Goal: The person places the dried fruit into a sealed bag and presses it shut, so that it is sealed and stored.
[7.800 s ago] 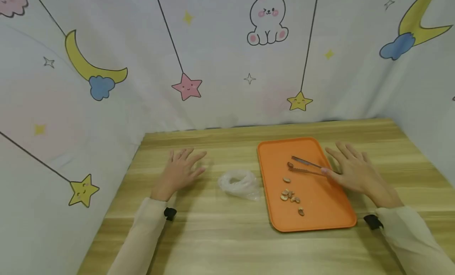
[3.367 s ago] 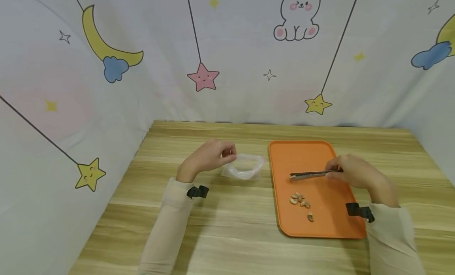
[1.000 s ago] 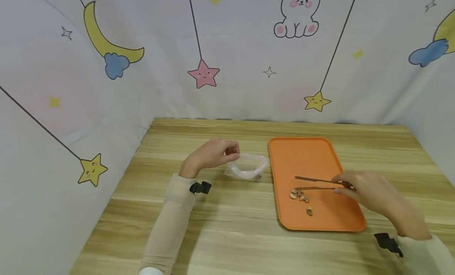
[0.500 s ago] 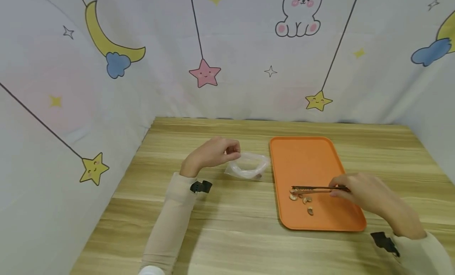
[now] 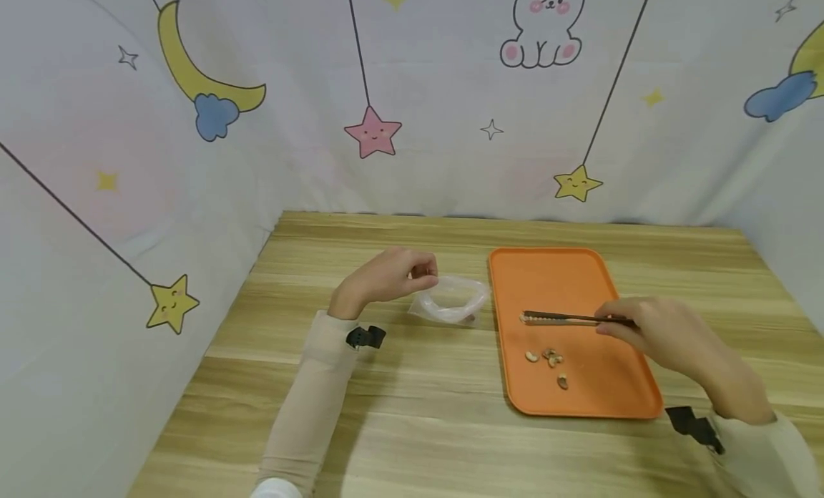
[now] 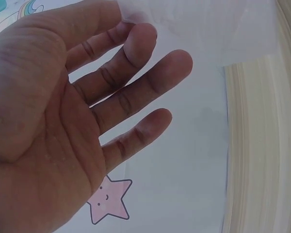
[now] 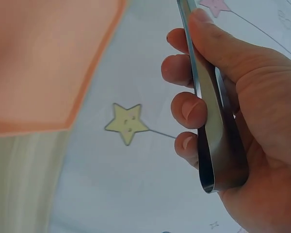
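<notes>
My left hand point(image 5: 389, 276) pinches the rim of a clear plastic bag point(image 5: 450, 312), whose mouth is spread into a ring. In the left wrist view the bag's film point(image 6: 199, 29) runs from thumb and forefinger, the other fingers loosely bent. A small dark piece shows at the bag's lower right. My right hand point(image 5: 663, 340) grips metal tongs point(image 5: 566, 318), squeezed nearly together above the orange tray point(image 5: 599, 383). A cashew point(image 5: 523, 318) sits at the tongs' tips. Several cashews point(image 5: 552, 358) lie on the tray below them. The right wrist view shows the tongs' bent end point(image 7: 218, 165) against my palm.
The tray stands right of the bag on a wood-grain table point(image 5: 412, 412). A white curtain point(image 5: 438, 176) printed with stars and moons hangs behind the table and along its sides.
The tongs came down on the cashew cluster, squeezed together, then rose toward the tray's left side with a cashew at the tips. The left hand and bag have stayed nearly still.
</notes>
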Available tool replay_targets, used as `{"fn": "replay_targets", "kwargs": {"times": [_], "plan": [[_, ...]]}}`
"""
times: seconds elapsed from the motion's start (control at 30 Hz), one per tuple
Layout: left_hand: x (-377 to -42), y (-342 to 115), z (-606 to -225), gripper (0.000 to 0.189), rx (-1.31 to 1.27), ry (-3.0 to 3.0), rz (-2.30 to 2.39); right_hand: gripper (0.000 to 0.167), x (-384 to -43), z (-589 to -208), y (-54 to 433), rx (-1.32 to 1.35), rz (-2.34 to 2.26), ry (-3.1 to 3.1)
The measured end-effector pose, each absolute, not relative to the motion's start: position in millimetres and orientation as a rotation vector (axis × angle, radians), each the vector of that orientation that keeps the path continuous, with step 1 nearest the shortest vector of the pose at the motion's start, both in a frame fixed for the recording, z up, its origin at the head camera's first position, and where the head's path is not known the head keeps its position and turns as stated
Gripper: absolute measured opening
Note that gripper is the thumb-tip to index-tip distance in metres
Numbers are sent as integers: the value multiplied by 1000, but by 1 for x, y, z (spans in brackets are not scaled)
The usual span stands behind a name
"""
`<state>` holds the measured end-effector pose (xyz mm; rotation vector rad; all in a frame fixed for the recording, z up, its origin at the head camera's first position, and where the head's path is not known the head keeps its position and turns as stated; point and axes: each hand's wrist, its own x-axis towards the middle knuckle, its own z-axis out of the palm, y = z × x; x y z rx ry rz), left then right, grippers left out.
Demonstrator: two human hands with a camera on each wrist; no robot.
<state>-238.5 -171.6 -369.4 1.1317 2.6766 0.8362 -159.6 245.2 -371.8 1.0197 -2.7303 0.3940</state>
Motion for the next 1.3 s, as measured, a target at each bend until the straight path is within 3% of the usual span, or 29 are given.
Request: {"fn": "replay_targets", "kwargs": {"times": [0.37,0.7,1.3], "plan": [[-238,-171,-372,10,1146,2661,821,15,-169,-340,203,1101,423,-2579],[-238,-163,-374,10,1197,2647,784,8,-177,-337,164,1125,400,-2631],[-238,-173,-369,11,1171,2648,801,16,-181,-335,157,1115,426,-2666]]}}
